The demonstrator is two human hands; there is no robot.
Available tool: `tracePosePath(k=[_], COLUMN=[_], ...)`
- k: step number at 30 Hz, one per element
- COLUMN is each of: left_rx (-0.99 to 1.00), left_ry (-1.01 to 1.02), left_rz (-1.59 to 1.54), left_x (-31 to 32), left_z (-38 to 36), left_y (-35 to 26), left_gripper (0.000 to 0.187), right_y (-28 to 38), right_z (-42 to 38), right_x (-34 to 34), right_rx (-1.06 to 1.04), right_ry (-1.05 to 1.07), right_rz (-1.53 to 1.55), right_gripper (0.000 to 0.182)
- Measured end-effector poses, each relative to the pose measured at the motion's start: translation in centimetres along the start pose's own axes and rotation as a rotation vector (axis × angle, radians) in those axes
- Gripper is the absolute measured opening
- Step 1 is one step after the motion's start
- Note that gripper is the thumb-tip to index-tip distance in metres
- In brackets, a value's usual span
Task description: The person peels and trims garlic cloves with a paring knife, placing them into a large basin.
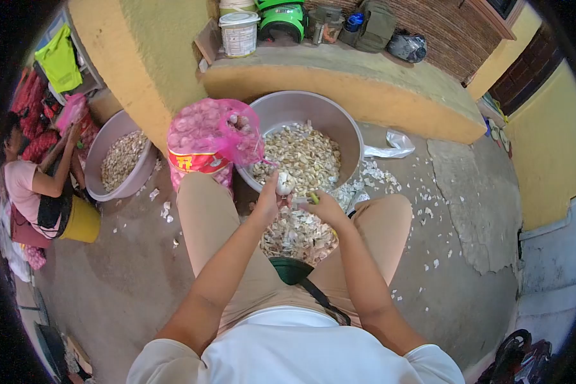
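A garlic bulb is held in the curled fingers of the left hand; a yellow-green object is gripped by the right. Near the basin, the bulb could be dropped through a loose grip.

a rounded whitish garlic bulb is resting in the left hand, a small yellow-green item is showing at the right hand, pale loose cloves are lying heaped inside a wide greyish basin
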State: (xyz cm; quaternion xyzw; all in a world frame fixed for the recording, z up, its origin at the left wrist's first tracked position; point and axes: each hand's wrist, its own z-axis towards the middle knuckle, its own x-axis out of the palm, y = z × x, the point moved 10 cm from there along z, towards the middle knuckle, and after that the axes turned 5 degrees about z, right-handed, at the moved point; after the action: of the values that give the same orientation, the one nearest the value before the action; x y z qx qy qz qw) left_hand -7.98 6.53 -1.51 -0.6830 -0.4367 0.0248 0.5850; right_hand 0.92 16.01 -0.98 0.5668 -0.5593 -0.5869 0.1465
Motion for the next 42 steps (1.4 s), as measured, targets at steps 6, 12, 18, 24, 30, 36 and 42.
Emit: tracePosePath(k=[6,12,18,24,30,36,42], left_rx=[-0.146,-0.245,-0.162,-0.100,-0.112,-0.117,-0.158], left_ry=[-0.058,-0.012,0.075,0.039,0.090,0.071,0.141], left_rz=[0.161,0.203,0.254,0.279,0.340,0.340,0.268], left_x=[0.0,0.1,0.5,1.0,0.7,1.3,1.6], left_z=[-0.5,-0.5,-0.1,-0.6,-0.1,-0.7,-0.6], left_y=[0.7,1.6,0.9,-0.1,0.7,0.3,1.1], left_gripper=[0.052,0.050,0.044,0.045,0.046,0.046,0.043], right_y=[6.4,7.4,6.0,7.2,7.4,7.9,7.4], right_z=[-2.3,-3.5,-3.0,-3.8,-4.0,-4.3,-3.9], right_x=[-1.2,0.4,-0.1,-0.6,-0.5,-0.6,-0.7], right_rx=[-0.346,-0.396,-0.239,-0.287,-0.321,-0.319,-0.371], right_ry=[-0.068,0.049,0.052,0.046,0.090,0.092,-0.017], right_rz=[0.110,0.044,0.089,0.011,0.004,0.001,0.043], right_gripper=[0.048,0.049,0.044,0.038,0.040,0.040,0.035])
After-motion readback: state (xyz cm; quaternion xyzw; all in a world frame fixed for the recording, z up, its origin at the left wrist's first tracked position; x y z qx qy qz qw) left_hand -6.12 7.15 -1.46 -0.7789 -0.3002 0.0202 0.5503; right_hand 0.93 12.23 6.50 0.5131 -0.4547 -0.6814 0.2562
